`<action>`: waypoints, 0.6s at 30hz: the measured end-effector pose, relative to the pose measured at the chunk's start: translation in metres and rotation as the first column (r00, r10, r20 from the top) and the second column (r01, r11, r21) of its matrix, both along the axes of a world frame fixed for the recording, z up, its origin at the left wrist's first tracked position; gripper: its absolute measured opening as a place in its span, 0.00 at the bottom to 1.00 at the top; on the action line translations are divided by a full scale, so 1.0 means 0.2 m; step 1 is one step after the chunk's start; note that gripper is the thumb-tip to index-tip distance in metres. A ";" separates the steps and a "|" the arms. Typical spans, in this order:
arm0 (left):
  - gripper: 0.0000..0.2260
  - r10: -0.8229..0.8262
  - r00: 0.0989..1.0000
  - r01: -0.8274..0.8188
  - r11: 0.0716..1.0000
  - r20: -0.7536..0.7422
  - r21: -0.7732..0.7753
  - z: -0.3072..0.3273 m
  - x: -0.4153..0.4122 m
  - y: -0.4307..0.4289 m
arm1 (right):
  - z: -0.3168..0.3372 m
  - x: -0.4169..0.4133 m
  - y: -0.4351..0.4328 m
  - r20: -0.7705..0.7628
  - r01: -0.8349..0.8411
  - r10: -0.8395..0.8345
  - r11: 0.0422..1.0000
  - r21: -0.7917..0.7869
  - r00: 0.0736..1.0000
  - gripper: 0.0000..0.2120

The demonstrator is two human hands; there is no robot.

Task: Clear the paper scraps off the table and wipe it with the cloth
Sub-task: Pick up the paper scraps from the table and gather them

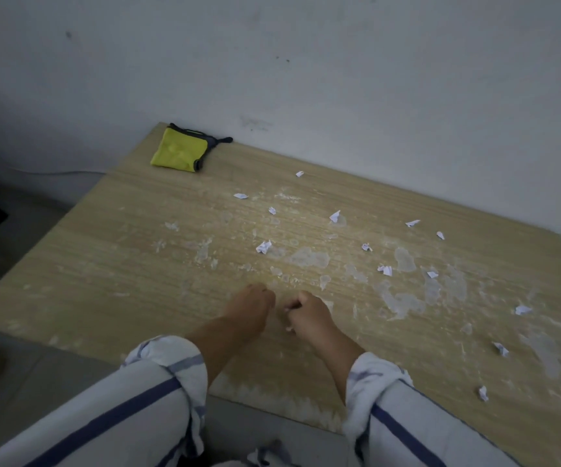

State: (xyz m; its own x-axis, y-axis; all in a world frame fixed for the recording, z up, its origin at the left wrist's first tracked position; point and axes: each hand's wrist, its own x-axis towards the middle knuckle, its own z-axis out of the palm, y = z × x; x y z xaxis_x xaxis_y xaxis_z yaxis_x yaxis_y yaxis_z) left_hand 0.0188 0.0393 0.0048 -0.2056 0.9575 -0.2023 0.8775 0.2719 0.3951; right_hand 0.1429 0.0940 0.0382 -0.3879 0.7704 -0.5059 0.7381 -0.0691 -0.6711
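Where hands (250, 306) rest, scraps (264, 247) lie beyond; cloth (178, 150) farther.

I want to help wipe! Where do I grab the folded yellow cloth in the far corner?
Pinch the folded yellow cloth at its near left corner, coming from the front of the wooden table. It lies flat and close to the white wall, so the far side is cramped; a thumb-and-finger grip there should lift it.

Plain dim room (likely a home), laminate wood table (104, 264) against scuffed white wall (339, 79), grey floor (30, 214)
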 end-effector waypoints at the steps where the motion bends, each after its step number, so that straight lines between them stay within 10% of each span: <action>1: 0.12 0.060 0.998 -0.060 0.998 0.023 0.004 0.01 -0.04 -0.01 | 0.00 -0.05 0.00 -0.024 0.025 -0.027 0.998 -0.057 0.999 0.09; 8: 0.09 0.418 0.884 -0.434 0.900 0.208 0.038 0.03 -0.41 -0.16 | -0.06 -0.42 -0.06 -0.080 -0.035 0.031 0.998 -0.044 0.996 0.08; 14: 0.09 0.354 0.896 -0.368 0.930 0.269 0.001 0.02 -0.52 -0.16 | -0.08 -0.59 -0.10 -0.018 -0.191 0.194 0.976 0.108 0.981 0.16; 18: 0.13 0.254 0.922 -0.253 0.967 0.291 -0.041 0.04 -0.58 -0.14 | -0.05 -0.57 0.01 -0.049 -0.016 0.029 0.967 0.255 0.998 0.13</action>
State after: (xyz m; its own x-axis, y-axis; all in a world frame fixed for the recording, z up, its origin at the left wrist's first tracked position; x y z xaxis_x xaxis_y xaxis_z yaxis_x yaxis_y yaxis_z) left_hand -0.0981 0.0112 0.0126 -0.3729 0.8807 -0.2922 0.6252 0.4712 0.6222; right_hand 0.0283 0.0954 0.0289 -0.4270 0.8620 -0.2730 0.7012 0.1250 -0.7019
